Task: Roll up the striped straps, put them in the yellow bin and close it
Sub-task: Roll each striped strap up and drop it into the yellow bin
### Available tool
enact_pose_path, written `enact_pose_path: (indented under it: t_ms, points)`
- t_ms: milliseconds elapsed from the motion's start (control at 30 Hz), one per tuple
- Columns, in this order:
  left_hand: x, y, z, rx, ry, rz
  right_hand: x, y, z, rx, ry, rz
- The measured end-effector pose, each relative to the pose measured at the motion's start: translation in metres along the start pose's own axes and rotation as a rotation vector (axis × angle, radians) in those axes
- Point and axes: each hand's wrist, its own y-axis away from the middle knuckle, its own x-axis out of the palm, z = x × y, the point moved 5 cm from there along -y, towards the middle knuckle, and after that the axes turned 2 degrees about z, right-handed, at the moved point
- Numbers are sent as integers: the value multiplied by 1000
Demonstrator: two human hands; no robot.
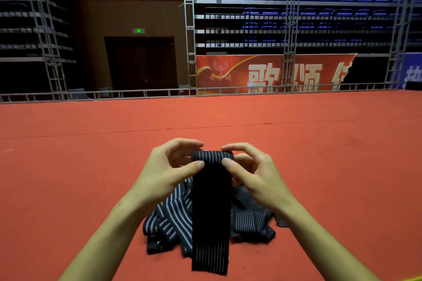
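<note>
- Left hand [169, 166] and right hand [251, 171] are pinching the rolled top end of one black, white-striped elastic strap [211, 207], its tail hanging toward the viewer.
- A heap of further striped straps [173, 217] is lying beneath on the red carpet [68, 166]; their count is unclear.
- A red banner [269, 73] is showing large white Chinese characters.

Frame centre: left hand [170, 170] and right hand [252, 172] pinch the rolled top of a striped strap [211, 212]. Loose strap pile [173, 217] beneath, on red carpet [68, 166].
</note>
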Motion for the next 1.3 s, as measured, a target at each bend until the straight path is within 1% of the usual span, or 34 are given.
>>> enact_pose_path:
  t_ms: [233,367,467,533,667,800,933,1033,1133,1300]
  points:
    - [2,1,3,-40,-45,-26,-1,-2,1,-59,-30,-31]
    - [5,0,1,-35,-77,-60,2,-1,1,-77,-14,-42]
    - [5,-2,1,-19,-76,-49,3,0,0,-78,17,-32]
    - [4,-3,1,7,-66,-50,3,0,-1,-57,7,-22]
    - [0,-2,2,50,-15,-66,4,-1,-4,50,-62,-2]
    - [1,-3,3,63,-13,-42,4,-2,-3,40,-61,20]
    - [-1,-3,8,37,-4,-48,4,-2,-1,1,-44,27]
    - [2,-2,11,-21,4,-19,1,-2,0,-19,-50,1]
    - [4,-2,16,-70,26,-19,2,-1,1,-49,-44,14]
    - [4,-2,17,-62,51,-35,2,2,2,-59,3,24]
